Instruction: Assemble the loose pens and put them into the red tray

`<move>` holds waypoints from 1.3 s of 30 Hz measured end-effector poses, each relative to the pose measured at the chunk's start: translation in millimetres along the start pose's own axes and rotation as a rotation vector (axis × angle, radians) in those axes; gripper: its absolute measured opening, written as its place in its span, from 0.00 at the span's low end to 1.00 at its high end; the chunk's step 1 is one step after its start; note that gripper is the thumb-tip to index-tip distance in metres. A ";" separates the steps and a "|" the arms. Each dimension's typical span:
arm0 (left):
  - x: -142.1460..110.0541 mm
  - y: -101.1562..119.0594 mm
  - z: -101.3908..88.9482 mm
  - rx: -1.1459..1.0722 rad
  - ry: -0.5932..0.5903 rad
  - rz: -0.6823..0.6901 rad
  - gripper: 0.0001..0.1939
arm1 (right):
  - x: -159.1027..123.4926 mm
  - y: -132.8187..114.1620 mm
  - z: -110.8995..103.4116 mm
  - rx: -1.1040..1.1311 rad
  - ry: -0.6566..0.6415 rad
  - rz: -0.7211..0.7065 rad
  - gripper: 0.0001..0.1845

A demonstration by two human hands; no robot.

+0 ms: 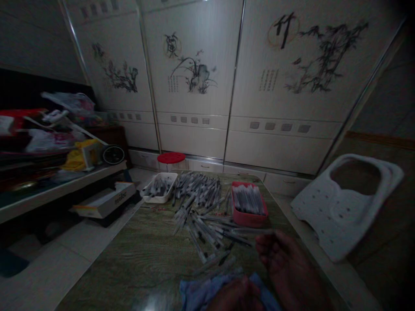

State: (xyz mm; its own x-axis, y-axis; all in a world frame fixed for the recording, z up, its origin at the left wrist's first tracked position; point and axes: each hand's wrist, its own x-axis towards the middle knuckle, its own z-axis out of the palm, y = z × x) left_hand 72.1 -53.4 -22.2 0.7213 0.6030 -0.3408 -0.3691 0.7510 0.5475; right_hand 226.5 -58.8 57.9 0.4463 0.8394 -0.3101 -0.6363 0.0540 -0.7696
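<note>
My right hand (285,263) is at the right side of the table, fingers curled. A clear pen (249,231) sticks out to the left from between its thumb and forefinger. Low in the view, my left hand (236,296) is closed over a blue cloth (197,291); what its fingertips hold, if anything, is blurred. Loose clear pens with dark parts (204,233) are strewn just beyond the hands, with a larger heap (197,188) behind them. A pink basket (249,220) holds tightly packed pens (248,199), standing ahead of my right hand.
A white basket (157,199) with more pens stands at the table's far left corner. Past the wood-grain table (129,259) are a red stool (171,157), a white plastic folding chair (343,207) and a cluttered bench (74,172). Sliding cabinet doors (194,103) close off the back.
</note>
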 end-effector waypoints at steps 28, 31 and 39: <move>-29.0 94.3 -29.6 1.926 0.771 0.571 0.10 | 15.2 0.8 -23.4 -0.133 0.046 -0.107 0.17; -29.8 92.9 -23.2 1.971 0.796 0.500 0.10 | 15.3 -0.2 -24.8 -0.133 0.058 -0.101 0.17; -28.6 92.5 -19.4 1.991 0.785 0.440 0.12 | 17.1 0.1 -26.5 -0.127 0.031 -0.112 0.15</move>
State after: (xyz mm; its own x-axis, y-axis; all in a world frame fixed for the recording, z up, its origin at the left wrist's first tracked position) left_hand 6.0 4.0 23.3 0.2743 0.9541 0.1199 0.8945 -0.2989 0.3324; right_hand 250.8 -58.8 37.7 0.5303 0.8150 -0.2334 -0.4972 0.0760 -0.8643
